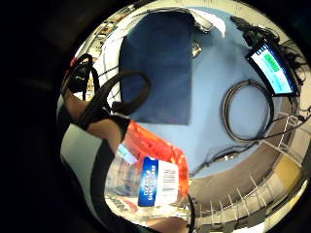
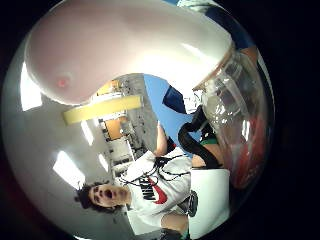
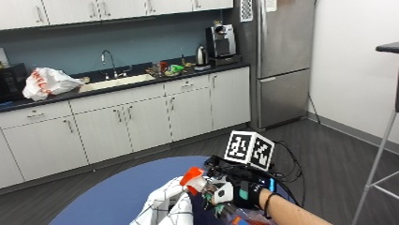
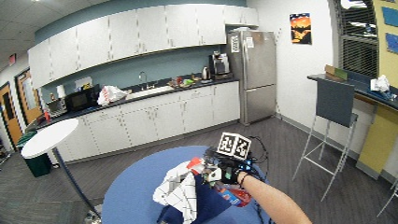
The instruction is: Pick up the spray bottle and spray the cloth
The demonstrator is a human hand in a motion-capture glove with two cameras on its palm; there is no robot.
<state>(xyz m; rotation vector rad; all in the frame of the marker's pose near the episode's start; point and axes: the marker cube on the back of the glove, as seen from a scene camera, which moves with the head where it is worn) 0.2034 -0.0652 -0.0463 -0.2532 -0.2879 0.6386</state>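
Note:
My gloved right hand (image 3: 242, 193) grips a clear spray bottle (image 3: 240, 216) above the round blue table (image 3: 118, 199). The bottle's red-orange nozzle (image 3: 193, 180) points at a white checked cloth (image 3: 165, 205), bunched up close in front of it. In the wide outside view the hand (image 4: 227, 174) holds the bottle (image 4: 236, 196) beside that cloth (image 4: 179, 189). The bottle's red label and barcode (image 1: 156, 183) lie close to the palm. Its white spray head (image 2: 130, 45) and clear body (image 2: 235, 115) fill the thumb side palm view.
A dark blue cloth (image 1: 155, 63) lies flat on the table (image 1: 218, 87), also seen under the white cloth (image 4: 210, 204). A coil of grey cable (image 1: 248, 110) and a lit screen (image 1: 272, 65) sit near the table's edge. A high chair (image 4: 332, 112) stands beyond the table.

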